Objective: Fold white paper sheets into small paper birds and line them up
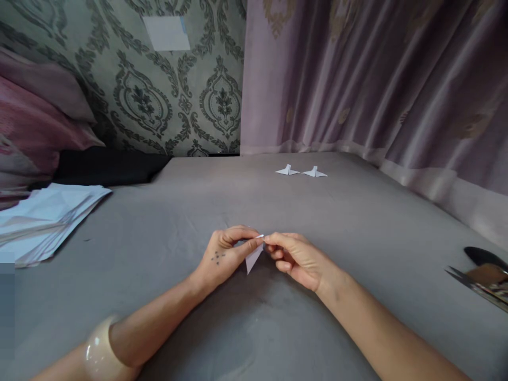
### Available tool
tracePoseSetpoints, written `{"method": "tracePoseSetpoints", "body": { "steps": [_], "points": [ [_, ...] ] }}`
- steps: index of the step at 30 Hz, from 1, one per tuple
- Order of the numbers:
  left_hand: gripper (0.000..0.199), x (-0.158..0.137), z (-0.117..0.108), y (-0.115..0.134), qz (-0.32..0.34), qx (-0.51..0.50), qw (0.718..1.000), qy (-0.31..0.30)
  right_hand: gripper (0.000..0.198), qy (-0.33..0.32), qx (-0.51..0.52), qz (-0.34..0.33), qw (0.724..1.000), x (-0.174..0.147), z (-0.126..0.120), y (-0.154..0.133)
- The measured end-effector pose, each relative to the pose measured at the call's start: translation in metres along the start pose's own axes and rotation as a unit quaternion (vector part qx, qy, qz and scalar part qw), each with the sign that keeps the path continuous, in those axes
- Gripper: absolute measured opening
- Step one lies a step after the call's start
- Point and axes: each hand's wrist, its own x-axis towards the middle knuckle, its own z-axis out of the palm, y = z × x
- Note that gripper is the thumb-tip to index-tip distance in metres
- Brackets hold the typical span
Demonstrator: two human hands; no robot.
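Observation:
A small piece of folded white paper is held up between my two hands, over the grey cloth surface. My left hand pinches it between thumb and fingers, and a pointed flap hangs below the thumb. At the paper's upper right corner, the thumb and forefinger of my right hand are closed on its edge; the other fingers curl under. Part of the paper is hidden behind my left fingers. Two folded paper shapes with spread wings, one left and one right, stand farther back.
A stack of white paper sheets lies at the left, near a black cloth and pink bedding. Scissors with open-looking blades lie at the right edge beside a dark object. Purple curtains hang behind.

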Motion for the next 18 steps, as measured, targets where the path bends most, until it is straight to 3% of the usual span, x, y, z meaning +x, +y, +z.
{"method": "tracePoseSetpoints", "body": {
  "steps": [9,14,18],
  "points": [
    [0.016,0.004,0.001,-0.001,-0.08,-0.042,0.993,0.073,0.022,0.037,-0.04,-0.061,0.997,0.003,-0.008,-0.003],
    [0.029,0.005,0.002,-0.007,-0.056,-0.024,0.998,0.027,0.021,0.043,-0.044,-0.062,0.996,0.005,-0.009,-0.001],
    [0.043,0.0,0.002,-0.014,-0.021,0.117,0.993,-0.011,0.016,0.084,-0.126,-0.087,0.985,0.007,-0.012,0.001]
  ]
}}
